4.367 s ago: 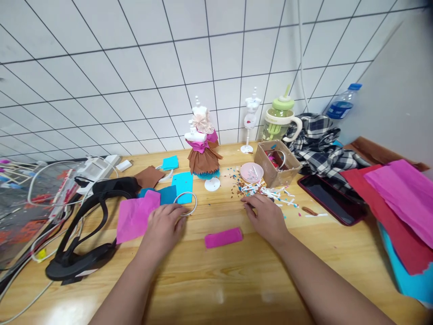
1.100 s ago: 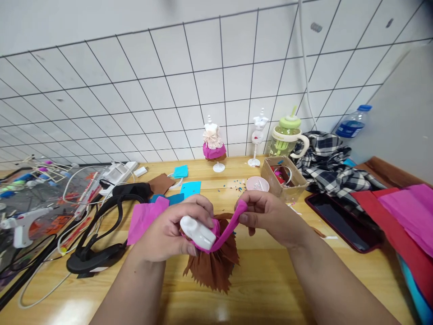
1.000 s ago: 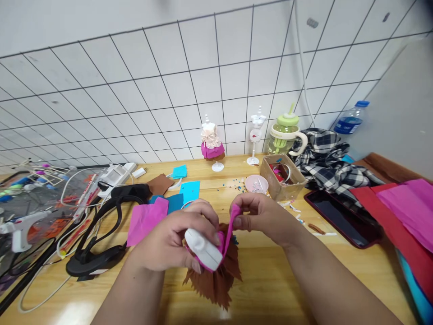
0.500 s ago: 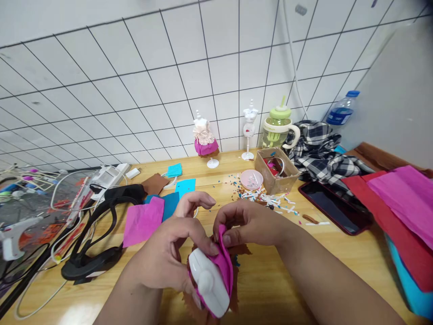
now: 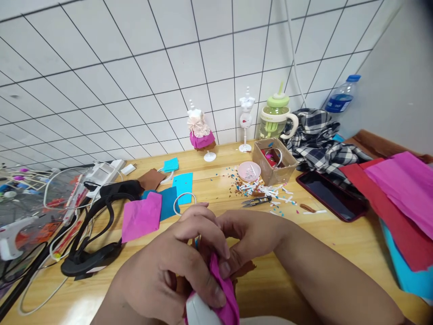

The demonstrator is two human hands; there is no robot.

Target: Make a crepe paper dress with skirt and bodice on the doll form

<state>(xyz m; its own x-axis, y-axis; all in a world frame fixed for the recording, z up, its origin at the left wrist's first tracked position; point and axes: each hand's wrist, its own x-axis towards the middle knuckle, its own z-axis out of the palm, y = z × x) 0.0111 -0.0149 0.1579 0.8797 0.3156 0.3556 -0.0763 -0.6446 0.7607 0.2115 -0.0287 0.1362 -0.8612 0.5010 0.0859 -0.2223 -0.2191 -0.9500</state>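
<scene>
My left hand (image 5: 179, 262) is closed around a small white form (image 5: 203, 312), which runs off the bottom edge of the view. It looks like one of the miniature mannequins at the back. Folded magenta crepe paper (image 5: 226, 295) wraps its side, and my left thumb presses on it. My right hand (image 5: 250, 234) pinches the top edge of this paper between thumb and fingers. Behind it a piece of brown paper (image 5: 246, 269) sticks out under the right fingers. My fingers hide most of the mannequin and where the papers meet.
Two small mannequins stand at the wall, one dressed (image 5: 201, 128), one bare (image 5: 246, 118). Thread snips (image 5: 257, 201), a pink dish (image 5: 249, 172), paper scraps and a cardboard box (image 5: 275, 174) lie ahead. Left are paper sheets (image 5: 142, 217) and a black strap (image 5: 91, 266); right, a phone (image 5: 331, 196).
Both hands have drawn down and nearer with the mannequin, so less of it shows. My left fingers have come over the magenta paper beside my right fingers. The snips have come into view.
</scene>
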